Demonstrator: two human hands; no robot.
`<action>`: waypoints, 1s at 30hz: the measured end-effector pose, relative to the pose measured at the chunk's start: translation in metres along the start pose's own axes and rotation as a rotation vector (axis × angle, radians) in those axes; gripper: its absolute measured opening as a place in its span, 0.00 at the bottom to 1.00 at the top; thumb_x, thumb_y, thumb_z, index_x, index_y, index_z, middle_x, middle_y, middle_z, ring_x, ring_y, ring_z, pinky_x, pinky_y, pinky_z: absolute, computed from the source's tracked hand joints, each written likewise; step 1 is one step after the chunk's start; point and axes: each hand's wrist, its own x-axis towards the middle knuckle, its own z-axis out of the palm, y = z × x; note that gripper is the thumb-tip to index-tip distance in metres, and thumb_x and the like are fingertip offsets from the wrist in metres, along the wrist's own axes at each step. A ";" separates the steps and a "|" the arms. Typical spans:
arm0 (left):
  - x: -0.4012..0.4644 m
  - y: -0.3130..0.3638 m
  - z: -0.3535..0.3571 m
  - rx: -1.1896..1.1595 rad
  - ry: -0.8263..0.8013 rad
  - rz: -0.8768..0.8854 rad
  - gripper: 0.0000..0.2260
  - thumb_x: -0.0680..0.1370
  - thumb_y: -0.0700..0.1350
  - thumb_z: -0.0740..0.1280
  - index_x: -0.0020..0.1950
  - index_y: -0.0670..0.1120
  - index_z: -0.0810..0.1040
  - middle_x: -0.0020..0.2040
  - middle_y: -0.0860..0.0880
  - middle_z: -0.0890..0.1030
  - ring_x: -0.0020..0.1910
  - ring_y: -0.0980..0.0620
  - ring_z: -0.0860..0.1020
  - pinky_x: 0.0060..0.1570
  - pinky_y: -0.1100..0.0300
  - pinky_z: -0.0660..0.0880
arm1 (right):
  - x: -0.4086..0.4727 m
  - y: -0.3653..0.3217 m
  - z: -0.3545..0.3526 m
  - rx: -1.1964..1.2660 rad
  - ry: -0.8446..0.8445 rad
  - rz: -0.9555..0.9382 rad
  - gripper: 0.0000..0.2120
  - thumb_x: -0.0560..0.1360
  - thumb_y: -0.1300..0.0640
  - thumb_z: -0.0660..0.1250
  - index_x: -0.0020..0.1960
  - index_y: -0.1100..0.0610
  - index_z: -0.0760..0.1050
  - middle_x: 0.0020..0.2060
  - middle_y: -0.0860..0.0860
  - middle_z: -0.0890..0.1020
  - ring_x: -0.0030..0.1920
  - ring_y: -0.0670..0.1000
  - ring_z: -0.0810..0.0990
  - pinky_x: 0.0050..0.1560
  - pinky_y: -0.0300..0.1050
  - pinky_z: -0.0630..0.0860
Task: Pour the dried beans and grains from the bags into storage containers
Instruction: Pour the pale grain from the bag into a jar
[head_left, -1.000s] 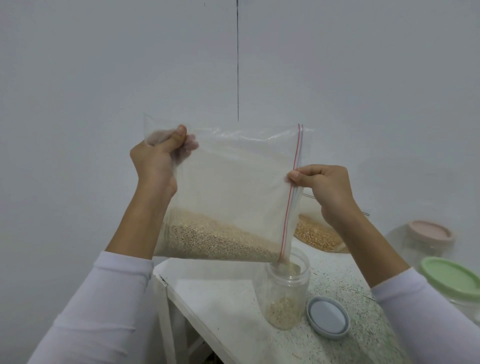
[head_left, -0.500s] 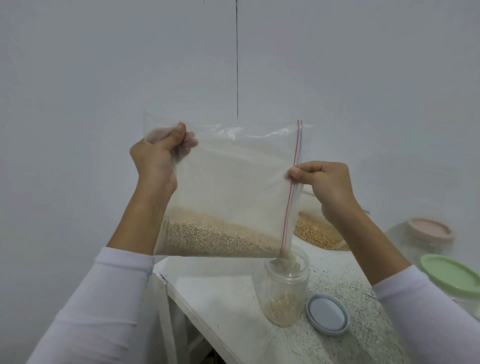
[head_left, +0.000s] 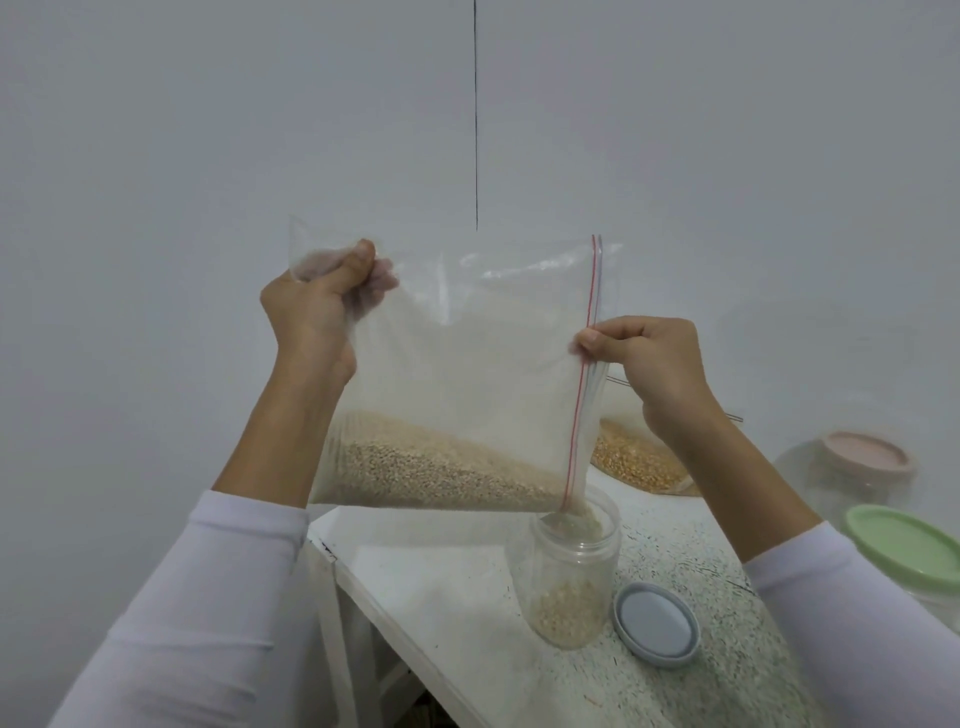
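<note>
The bag (head_left: 457, 374) hangs sideways above the table (head_left: 447, 587), left hand (head_left: 311, 306) clenching its bottom corner, right hand (head_left: 649, 358) pinching the zip edge; grain spills from its low corner into the jar (head_left: 569, 582).

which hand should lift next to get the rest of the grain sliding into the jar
Left. The left hand grips the zip bag at its closed corner, far from the jar; raising it should tip the grain toward the mouth. The right hand pinches the zip edge, steadying the opening over the jar.
</note>
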 end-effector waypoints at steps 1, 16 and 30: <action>0.001 0.000 -0.001 -0.012 0.006 0.002 0.07 0.73 0.32 0.70 0.37 0.38 0.76 0.27 0.46 0.80 0.28 0.50 0.80 0.36 0.59 0.79 | 0.000 0.000 0.000 -0.003 -0.011 0.004 0.03 0.70 0.64 0.72 0.38 0.61 0.82 0.32 0.51 0.83 0.34 0.40 0.80 0.42 0.27 0.69; 0.004 0.003 -0.001 0.005 0.000 0.007 0.09 0.73 0.32 0.71 0.34 0.40 0.77 0.28 0.47 0.81 0.29 0.50 0.80 0.42 0.56 0.80 | 0.002 -0.002 0.002 0.030 0.015 0.007 0.03 0.71 0.65 0.71 0.38 0.61 0.82 0.30 0.49 0.82 0.30 0.39 0.78 0.33 0.18 0.66; 0.008 0.007 -0.007 0.113 -0.045 0.015 0.08 0.72 0.34 0.72 0.33 0.41 0.80 0.29 0.46 0.82 0.30 0.50 0.81 0.41 0.57 0.80 | 0.001 -0.004 0.002 0.043 0.009 -0.014 0.04 0.70 0.66 0.71 0.37 0.61 0.82 0.29 0.49 0.82 0.32 0.41 0.79 0.36 0.20 0.69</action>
